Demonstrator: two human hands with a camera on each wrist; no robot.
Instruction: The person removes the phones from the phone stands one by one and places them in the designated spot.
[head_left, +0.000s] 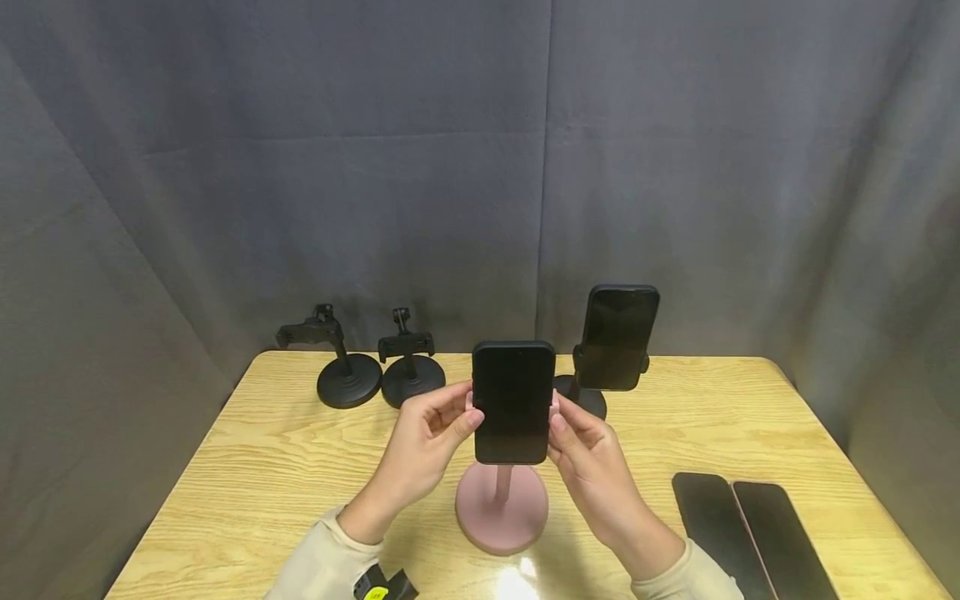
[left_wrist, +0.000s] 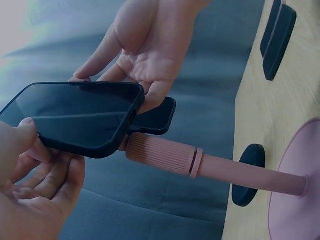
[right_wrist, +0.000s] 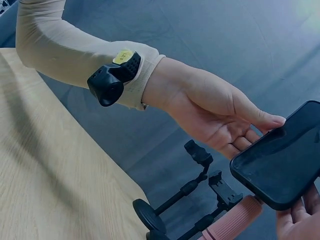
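Note:
A black phone (head_left: 513, 402) stands upright in a pink phone stand (head_left: 501, 510), screen facing me. Pink clamp arms show at both sides of the phone; the rest of the holder is hidden behind it. My left hand (head_left: 415, 454) pinches the clamp arm on the left, its thumb touching the phone's edge. On the opposite side, my right hand (head_left: 600, 483) pinches the other clamp arm between thumb and fingers. Below the phone, the ribbed pink stem (left_wrist: 162, 152) of the stand runs down to its round base, which rests on the table.
Two black phone stands (head_left: 349, 381) (head_left: 412, 379) stand at the back left of the wooden table (head_left: 262, 467). Behind my right hand, another black stand holds a second phone (head_left: 619, 337). Two dark phones (head_left: 720, 525) (head_left: 783, 533) lie side by side at front right. Grey curtains (head_left: 375, 167) surround the table.

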